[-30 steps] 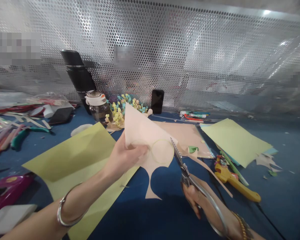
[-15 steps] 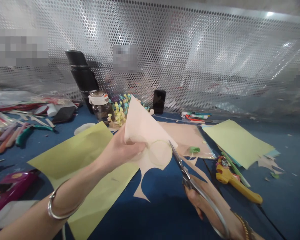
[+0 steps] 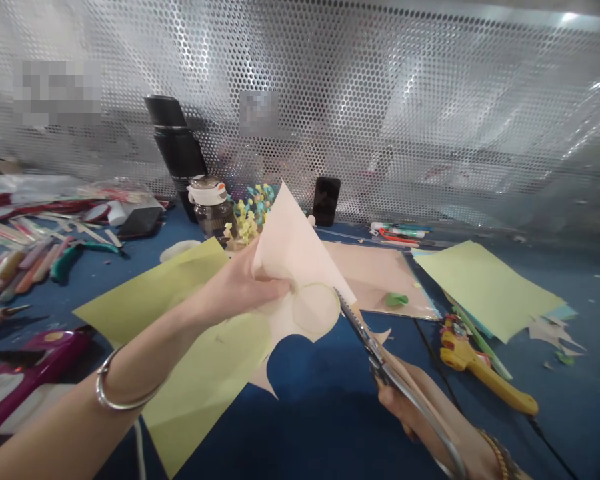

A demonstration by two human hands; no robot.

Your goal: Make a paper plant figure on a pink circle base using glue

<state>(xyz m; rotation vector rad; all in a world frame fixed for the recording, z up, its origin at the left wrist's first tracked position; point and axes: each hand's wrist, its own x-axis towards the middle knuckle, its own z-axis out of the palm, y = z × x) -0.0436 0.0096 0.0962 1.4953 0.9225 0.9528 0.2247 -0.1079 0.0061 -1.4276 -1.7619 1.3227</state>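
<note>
My left hand [image 3: 245, 283], with a silver bangle on its wrist, pinches a pale pink sheet of paper [image 3: 295, 247] between thumb and fingers. The sheet rises to a point and bears a drawn circle near its lower right; its bottom edge is cut in curves. My right hand [image 3: 415, 400] is closed around metal scissors [image 3: 367, 340]. Their blades meet the paper's edge just right of the circle. A narrow offcut hangs along the scissors. Under my left forearm lies a yellow-green sheet [image 3: 195, 400].
A magenta glue gun [image 3: 35, 377] and knives lie left. Behind stand a black bottle [image 3: 177, 150], a jar [image 3: 211, 207] and a phone [image 3: 326, 200]. To the right are a pink sheet [image 3: 375, 267], green papers [image 3: 490, 280] and a yellow glue gun [image 3: 485, 380].
The view has shifted slightly left, so the table items appear further right. The held paper has turned a little, and its hanging lower strip has swung left. Both hands keep their hold.
</note>
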